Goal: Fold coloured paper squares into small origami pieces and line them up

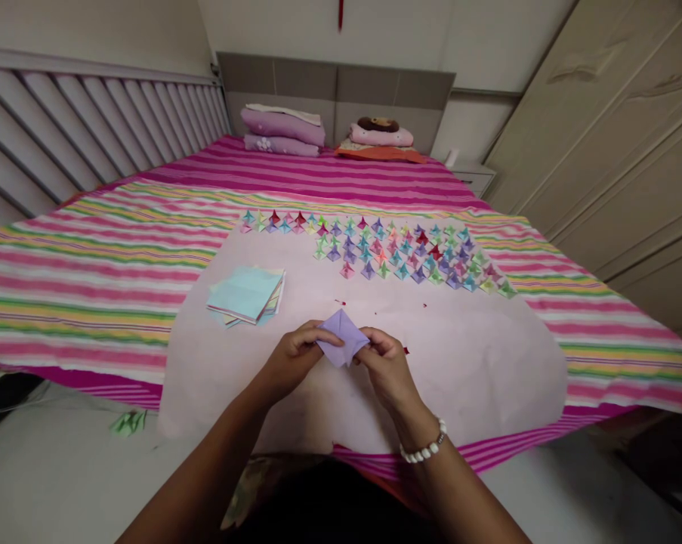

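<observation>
A purple sheet of origami paper [341,329], folded into a diamond with creases, is held up between both hands over the white board. My left hand [302,349] pinches its left corner, with a finger lying across the front. At the right corner, my right hand [381,359] grips the paper between thumb and fingers; a white beaded bracelet [425,453] circles that wrist. Left of the hands lies a stack of square coloured paper [247,293], light blue on top. Beyond them, rows of small folded paper pieces [400,253] in many colours cover the board's far side.
The large white sheet [488,363] rests on a bed with a striped cover [91,264]. Small red scraps [406,350] are scattered on it. A green folded paper [128,423] lies on the floor at left. Folded bedding [284,132] sits by the headboard [307,83]; a wardrobe [612,151] stands right.
</observation>
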Available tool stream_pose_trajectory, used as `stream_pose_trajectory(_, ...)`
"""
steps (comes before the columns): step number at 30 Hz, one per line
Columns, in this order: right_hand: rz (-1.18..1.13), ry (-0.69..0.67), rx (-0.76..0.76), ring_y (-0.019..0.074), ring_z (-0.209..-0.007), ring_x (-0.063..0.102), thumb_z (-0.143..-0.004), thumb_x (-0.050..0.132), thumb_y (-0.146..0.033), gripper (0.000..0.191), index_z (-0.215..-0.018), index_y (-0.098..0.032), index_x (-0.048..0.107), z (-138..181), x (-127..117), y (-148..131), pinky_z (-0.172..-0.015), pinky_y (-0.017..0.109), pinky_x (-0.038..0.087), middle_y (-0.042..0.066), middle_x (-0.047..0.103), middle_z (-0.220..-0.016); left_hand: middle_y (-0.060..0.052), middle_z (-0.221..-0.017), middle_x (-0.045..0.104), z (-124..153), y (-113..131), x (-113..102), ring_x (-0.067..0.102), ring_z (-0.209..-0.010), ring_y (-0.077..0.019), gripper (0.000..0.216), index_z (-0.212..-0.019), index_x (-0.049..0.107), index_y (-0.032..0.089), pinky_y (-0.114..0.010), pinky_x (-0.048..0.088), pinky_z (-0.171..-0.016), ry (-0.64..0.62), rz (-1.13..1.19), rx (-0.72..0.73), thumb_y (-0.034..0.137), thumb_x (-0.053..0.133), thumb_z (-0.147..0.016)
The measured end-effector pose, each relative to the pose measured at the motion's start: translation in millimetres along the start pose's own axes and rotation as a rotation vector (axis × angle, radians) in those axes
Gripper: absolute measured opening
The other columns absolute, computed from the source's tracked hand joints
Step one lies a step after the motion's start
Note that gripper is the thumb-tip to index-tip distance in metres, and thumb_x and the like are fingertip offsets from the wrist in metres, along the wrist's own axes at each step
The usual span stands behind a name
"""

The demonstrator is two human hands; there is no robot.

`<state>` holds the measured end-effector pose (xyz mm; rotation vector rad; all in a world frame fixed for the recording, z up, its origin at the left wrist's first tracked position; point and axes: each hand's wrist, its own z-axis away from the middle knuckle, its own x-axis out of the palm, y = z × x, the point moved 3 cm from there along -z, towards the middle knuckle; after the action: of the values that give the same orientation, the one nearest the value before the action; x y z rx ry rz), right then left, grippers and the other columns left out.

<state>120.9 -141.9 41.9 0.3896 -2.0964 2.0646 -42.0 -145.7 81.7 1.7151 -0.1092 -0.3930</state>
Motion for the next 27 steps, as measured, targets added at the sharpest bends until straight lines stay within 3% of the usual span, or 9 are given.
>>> stream_pose_trajectory(6,0.044,-0.035,-0.008,0.0103,-0.053,0.044,-0.066,0.072,-0.021,0.007,-0.072,-0.020,0.071,1,0,-2,-0.052,0.023,0.035,-0.004,0.057,-0.056,-0.006,-0.101,0.062,-1,-4,0,0.060,-0.086,-0.0165,0.033,-0.110,0.069,0.025,-0.027,0.052,-0.069,0.046,0.038,0.073,0.024,0.066,-0.077)
stream_pose_trajectory(11,0.115,-0.047,-0.046,0.0109,-0.054,0.045,-0.065,0.069,-0.019,0.008,-0.073,-0.020,0.072,3,4,-11,-0.052,0.024,0.035,-0.003,0.059,-0.062,-0.007,-0.098,0.064,-3,-4,-2,0.061,-0.081,-0.0161,0.020,-0.092,0.074,0.022,-0.025,0.052,-0.063,0.038,0.051,0.046,0.024,0.070,-0.072)
stream_pose_trajectory(17,0.143,-0.073,-0.139,0.0131,-0.064,0.052,-0.065,0.067,-0.015,0.010,-0.070,-0.021,0.072,4,9,-19,-0.059,0.025,0.039,0.000,0.063,-0.071,-0.006,-0.102,0.063,-5,4,-3,0.060,-0.085,-0.0164,0.023,-0.092,0.075,0.023,-0.024,0.052,-0.064,0.038,-0.004,0.045,0.018,0.067,-0.071)
stream_pose_trajectory(27,0.038,-0.022,-0.004,0.0114,-0.055,0.046,-0.064,0.068,-0.017,0.013,-0.075,-0.020,0.074,2,2,-5,-0.055,0.024,0.037,-0.003,0.059,-0.058,-0.005,-0.098,0.061,-2,4,-1,0.058,-0.082,-0.0150,0.033,-0.091,0.075,0.025,-0.023,0.049,-0.063,-0.019,-0.128,0.101,0.008,0.050,-0.077)
